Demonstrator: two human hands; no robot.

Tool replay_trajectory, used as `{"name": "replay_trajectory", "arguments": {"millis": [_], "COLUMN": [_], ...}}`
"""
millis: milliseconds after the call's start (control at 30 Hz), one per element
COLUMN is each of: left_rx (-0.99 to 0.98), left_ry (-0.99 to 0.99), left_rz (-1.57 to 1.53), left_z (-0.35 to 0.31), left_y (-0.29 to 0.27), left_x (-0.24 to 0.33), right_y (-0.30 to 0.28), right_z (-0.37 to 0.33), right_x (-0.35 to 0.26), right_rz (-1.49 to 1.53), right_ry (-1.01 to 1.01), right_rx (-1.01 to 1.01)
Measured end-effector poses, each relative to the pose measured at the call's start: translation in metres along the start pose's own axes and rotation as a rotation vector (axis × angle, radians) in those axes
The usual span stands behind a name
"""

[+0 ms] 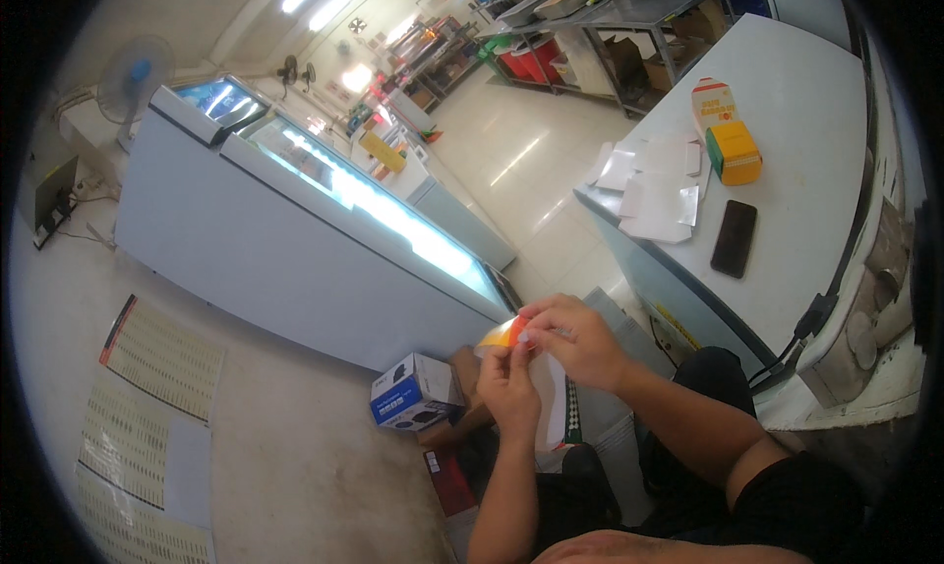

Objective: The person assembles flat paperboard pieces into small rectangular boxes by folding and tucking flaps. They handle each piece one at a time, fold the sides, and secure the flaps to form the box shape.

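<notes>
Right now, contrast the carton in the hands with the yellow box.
The carton is between the left hand and right hand; the yellow box rests on the white table. The carton shows orange beside yellow; the yellow box has a green side. The carton is partly covered; the yellow box is not. Both show yellow.

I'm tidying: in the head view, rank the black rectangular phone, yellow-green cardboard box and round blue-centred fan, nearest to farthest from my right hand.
1. Black phone: to the right.
2. Yellow-green box: right, beyond the phone.
3. Round fan: far upper left.
</notes>
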State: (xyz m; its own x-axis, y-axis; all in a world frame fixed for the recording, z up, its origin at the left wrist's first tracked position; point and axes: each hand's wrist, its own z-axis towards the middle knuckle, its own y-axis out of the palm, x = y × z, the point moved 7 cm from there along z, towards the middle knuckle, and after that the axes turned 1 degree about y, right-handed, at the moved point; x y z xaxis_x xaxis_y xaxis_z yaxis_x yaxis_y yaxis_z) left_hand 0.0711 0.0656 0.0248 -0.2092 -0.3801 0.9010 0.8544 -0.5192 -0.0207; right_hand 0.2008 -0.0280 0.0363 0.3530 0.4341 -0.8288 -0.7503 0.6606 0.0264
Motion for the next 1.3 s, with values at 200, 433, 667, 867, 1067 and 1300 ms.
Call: {"name": "replay_trajectory", "arguments": {"millis": [200,433,667,867,1067,1300], "left_rx": [-0.035,0.004,0.055,0.087,0.062,0.003], "left_ry": [-0.001,-0.009,0.075,-0.196,-0.052,0.13], "left_rz": [0.059,-0.042,-0.18,-0.246,0.044,0.148], "left_z": [0.003,0.001,0.009,0.011,0.008,-0.006], "left_y": [-0.005,-0.003,-0.017,-0.018,-0.018,0.007], "left_x": [0.0,-0.002,0.0,-0.016,-0.007,0.008], "right_y": [-0.001,-0.003,0.006,0.002,-0.001,-0.003], "right_z": [-0.002,0.001,-0.005,-0.004,-0.002,-0.001], "right_x": [-0.002,-0.009,-0.016,-0.01,0.001,-0.009], "right_rz": [0.11,0.009,-0.191,-0.071,0.082,0.176], "right_ry": [0.076,-0.013,-0.204,-0.051,0.115,0.05], "right_rx": [0.041,0.012,-0.072,0.005,0.083,0.105]}}
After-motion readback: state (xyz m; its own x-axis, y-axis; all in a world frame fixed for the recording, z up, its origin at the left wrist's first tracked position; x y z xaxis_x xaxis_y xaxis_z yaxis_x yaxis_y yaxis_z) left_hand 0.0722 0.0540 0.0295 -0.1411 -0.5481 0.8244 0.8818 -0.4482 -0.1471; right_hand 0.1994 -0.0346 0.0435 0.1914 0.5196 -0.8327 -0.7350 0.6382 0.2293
